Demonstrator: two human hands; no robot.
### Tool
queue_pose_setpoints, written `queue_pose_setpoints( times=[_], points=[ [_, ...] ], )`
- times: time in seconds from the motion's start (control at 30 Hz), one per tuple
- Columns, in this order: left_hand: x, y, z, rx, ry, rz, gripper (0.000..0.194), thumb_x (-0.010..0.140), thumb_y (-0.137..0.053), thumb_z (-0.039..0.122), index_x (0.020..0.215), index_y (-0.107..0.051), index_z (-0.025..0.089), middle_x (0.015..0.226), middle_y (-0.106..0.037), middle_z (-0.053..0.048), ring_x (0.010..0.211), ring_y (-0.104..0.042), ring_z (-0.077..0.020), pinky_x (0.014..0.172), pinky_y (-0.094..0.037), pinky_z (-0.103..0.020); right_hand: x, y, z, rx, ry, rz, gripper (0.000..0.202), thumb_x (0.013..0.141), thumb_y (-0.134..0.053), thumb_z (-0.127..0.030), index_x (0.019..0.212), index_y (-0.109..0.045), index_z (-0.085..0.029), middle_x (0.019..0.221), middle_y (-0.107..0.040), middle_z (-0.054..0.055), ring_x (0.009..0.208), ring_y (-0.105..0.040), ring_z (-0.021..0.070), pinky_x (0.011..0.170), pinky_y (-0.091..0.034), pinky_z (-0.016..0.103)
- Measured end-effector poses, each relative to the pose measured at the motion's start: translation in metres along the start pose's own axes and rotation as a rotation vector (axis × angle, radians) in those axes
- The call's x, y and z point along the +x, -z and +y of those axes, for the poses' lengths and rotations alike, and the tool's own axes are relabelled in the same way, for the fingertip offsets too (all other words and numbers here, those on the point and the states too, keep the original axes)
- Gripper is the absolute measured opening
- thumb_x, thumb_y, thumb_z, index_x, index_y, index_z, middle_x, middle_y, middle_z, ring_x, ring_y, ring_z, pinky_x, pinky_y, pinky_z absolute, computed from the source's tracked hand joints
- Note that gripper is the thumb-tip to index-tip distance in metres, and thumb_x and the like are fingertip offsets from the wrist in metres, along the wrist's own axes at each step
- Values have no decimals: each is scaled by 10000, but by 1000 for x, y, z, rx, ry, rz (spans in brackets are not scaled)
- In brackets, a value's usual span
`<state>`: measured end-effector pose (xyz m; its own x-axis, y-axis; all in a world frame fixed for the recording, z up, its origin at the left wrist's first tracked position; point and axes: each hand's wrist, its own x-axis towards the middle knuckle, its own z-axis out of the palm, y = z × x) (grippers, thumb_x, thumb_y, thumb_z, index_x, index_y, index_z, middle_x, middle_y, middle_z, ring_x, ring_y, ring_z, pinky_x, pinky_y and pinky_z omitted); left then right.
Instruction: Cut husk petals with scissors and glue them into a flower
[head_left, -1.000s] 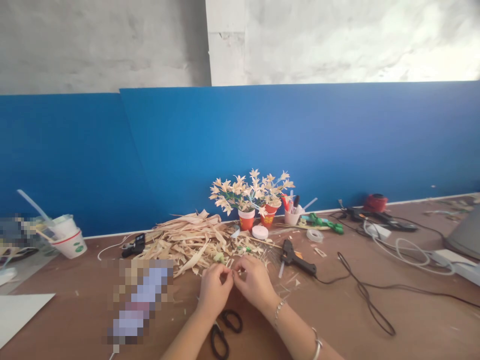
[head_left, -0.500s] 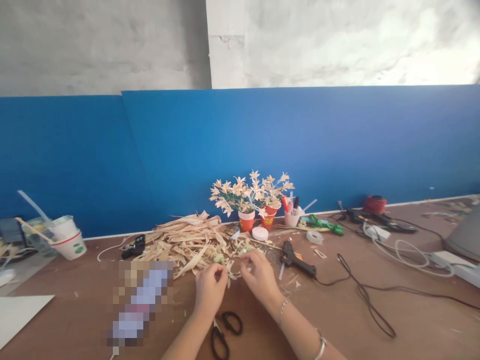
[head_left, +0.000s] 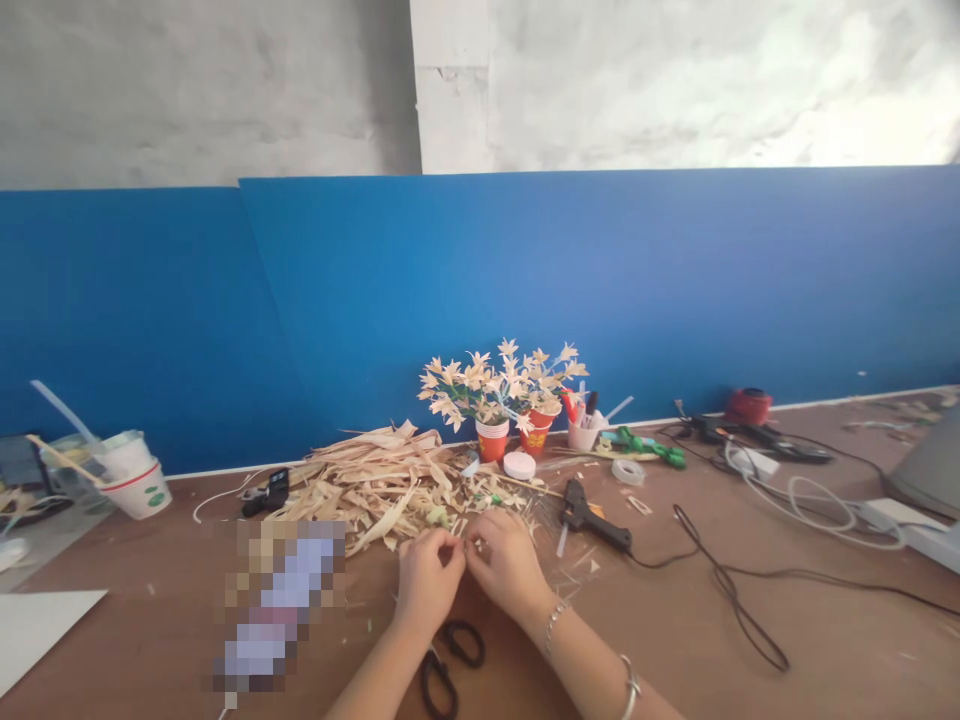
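My left hand is closed in a pinch, thumb against fingertips. Its tips meet those of my right hand, which is pinched as well. Whatever sits between the fingers is too small and covered to make out. Just beyond both hands spreads a heap of dry, pale husk strips. Below the wrists lie scissors with black handles, their blades partly hidden under my left forearm. To the right of my right hand rests a black glue gun with a clear stick by its tip.
Two red cups of pale husk flowers stand at the back against a blue partition. Beside them are a pen cup, a white round lid and a tape roll. Black cable loops across the right side.
My right hand has moved left and a little down, closing the gap to my left hand. The fingertips now meet. My left hand has shifted slightly right.
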<state>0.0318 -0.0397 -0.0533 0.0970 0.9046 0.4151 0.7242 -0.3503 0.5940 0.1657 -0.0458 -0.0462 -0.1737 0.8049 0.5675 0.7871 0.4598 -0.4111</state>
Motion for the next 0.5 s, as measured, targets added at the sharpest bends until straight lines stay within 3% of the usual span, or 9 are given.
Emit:
queue_pose_setpoints(
  times=[0.27, 0.4, 0.5],
  points=[
    [0, 1, -2, -29, 78, 6, 209, 769, -483, 255, 613, -608, 193, 622, -654, -7, 648, -597, -171, 630, -390, -253, 1, -2, 5, -26, -91, 180, 113, 709, -487, -88, 689, -549, -180, 710, -581, 31, 725, -526, 187, 672, -336, 286],
    [1, 1, -6, -90, 56, -2, 200, 784, -474, 249, 648, -610, 197, 646, -655, -3, 688, -596, -175, 672, -405, -263, 3, 1, 12, 196, -49, 85, 158, 721, -503, -104, 824, -586, -190, 819, -599, 46, 783, -539, 183, 713, -397, 276],
    [1, -1, -9, -134, 34, -10, 185, 784, -483, 250, 684, -629, 198, 700, -669, -15, 718, -599, -181, 695, -418, -276, 2, 1, 11, 260, -52, 7, 105, 750, -513, -118, 766, -588, -189, 794, -596, 40, 781, -537, 178, 719, -406, 275]
  ],
)
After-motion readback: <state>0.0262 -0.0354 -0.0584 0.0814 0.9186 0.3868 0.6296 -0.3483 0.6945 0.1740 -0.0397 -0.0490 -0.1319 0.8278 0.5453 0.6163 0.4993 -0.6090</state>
